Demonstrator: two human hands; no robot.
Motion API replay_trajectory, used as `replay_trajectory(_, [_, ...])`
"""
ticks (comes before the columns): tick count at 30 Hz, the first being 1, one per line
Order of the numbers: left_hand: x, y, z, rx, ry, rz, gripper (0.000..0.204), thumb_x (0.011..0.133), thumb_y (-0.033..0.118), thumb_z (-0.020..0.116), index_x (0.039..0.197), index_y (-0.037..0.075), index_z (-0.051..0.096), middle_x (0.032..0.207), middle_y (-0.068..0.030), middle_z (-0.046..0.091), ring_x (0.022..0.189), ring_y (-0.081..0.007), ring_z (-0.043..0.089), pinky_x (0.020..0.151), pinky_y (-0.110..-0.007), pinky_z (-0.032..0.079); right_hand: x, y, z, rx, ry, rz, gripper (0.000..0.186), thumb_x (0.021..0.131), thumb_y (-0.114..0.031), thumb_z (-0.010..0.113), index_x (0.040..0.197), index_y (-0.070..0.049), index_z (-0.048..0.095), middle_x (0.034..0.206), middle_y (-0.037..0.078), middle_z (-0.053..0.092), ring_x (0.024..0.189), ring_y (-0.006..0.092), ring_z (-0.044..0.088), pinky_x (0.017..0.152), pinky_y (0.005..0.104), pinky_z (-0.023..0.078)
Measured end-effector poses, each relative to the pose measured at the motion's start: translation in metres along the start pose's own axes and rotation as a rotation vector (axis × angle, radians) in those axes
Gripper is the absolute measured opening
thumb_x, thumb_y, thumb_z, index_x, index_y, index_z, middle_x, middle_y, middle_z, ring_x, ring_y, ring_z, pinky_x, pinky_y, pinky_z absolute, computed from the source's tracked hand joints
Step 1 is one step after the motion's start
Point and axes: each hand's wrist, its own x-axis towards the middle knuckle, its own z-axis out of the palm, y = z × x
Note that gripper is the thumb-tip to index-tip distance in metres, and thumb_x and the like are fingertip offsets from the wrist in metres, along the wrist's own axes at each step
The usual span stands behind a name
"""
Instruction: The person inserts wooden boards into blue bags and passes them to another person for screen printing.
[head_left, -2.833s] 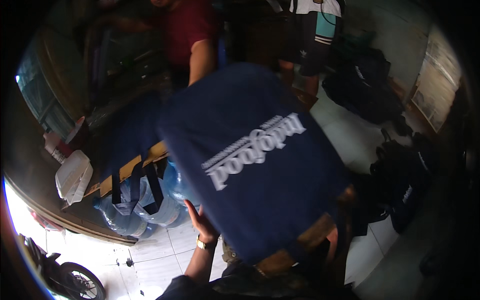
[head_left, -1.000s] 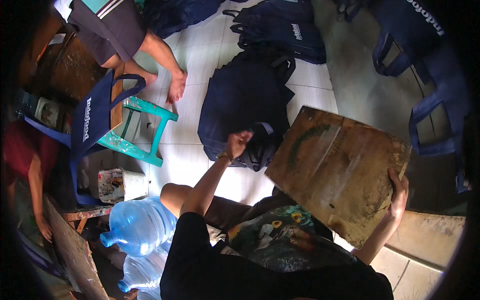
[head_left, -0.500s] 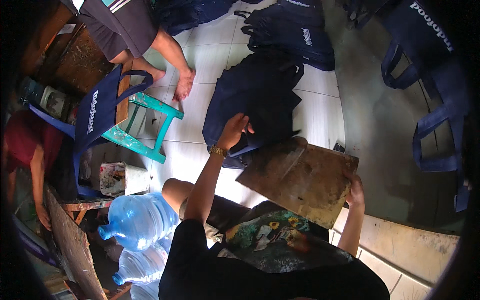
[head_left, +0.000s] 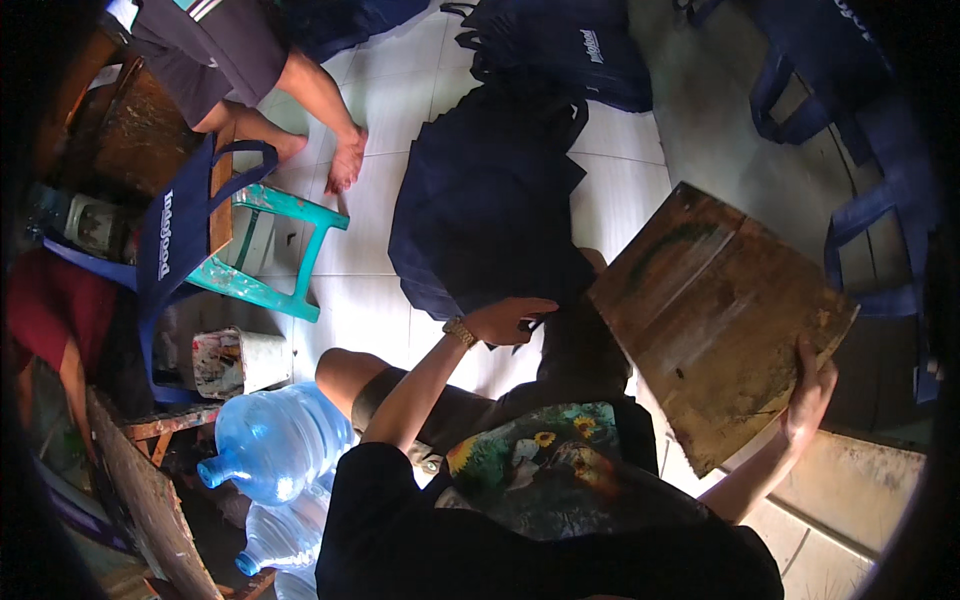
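My right hand (head_left: 812, 395) grips a worn, stained brown wooden board (head_left: 715, 320) by its lower right edge, tilted over the right side of my lap. My left hand (head_left: 508, 322), with a gold-coloured watch at the wrist, is at the near edge of a pile of navy fabric bags (head_left: 480, 205) on the floor. Its index finger stretches to the right, with a gap below it; nothing shows held there, though whether it touches the fabric is unclear. One bag handle loops out at the pile's far right.
A person's bare feet (head_left: 347, 160) stand beyond a teal stool (head_left: 305, 270) with a navy bag (head_left: 180, 225) over its board. Large water bottles (head_left: 275, 440) lie at my left, by a paint-stained bucket (head_left: 250, 362). More navy bags (head_left: 600, 50) lie beyond and hang right. Another person's arm (head_left: 72, 385) is far left.
The board has swung out to the right and up in my right hand, off my lap. My left hand has drawn back from over the bags to their near edge. The view has shifted slightly.
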Motion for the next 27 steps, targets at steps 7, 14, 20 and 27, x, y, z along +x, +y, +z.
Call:
replay_trajectory(7, [-0.015,-0.081,0.026,0.732,0.377,-0.154,0.069,0.059,0.022,0.081,0.119,0.008,0.051,0.118,-0.0166,0.050,0.113,-0.0354,0.048,0.092,-0.043,0.045,0.002,-0.019,-0.005,-0.078,0.078,-0.065,0.027,0.088,-0.011,0.061,0.108,0.007,0.059,0.106,0.012,0.062,0.097,0.0167,0.057,0.089,0.0286,0.042])
replay_trajectory(14, [0.001,-0.131,0.055,1.062,0.587,-0.321,0.058,0.064,0.029,0.080,0.109,0.006,0.051,0.104,-0.0159,0.051,0.099,-0.0339,0.051,0.079,-0.046,0.046,0.008,-0.011,-0.012,-0.093,-0.044,-0.034,0.037,0.086,-0.014,0.064,0.114,0.009,0.056,0.113,0.013,0.060,0.104,0.0195,0.057,0.096,0.0301,0.041])
replay_trajectory(20, [0.003,-0.144,0.049,1.036,0.450,-0.216,0.035,0.071,0.020,0.072,0.101,0.008,0.059,0.093,-0.0134,0.056,0.093,-0.0322,0.056,0.078,-0.043,0.047,0.004,-0.012,-0.009,-0.061,-0.022,-0.055,0.036,0.085,-0.014,0.064,0.113,0.008,0.057,0.112,0.012,0.061,0.104,0.0185,0.056,0.095,0.0296,0.041])
replay_trajectory(27, [-0.009,-0.167,0.027,1.056,0.502,-0.181,0.020,0.082,0.013,0.058,0.099,0.005,0.053,0.082,-0.0184,0.059,0.080,-0.0344,0.060,0.071,-0.047,0.048,0.007,-0.010,-0.017,-0.020,-0.052,-0.019,0.037,0.085,-0.013,0.064,0.115,0.007,0.057,0.111,0.011,0.061,0.101,0.0170,0.057,0.093,0.0295,0.041])
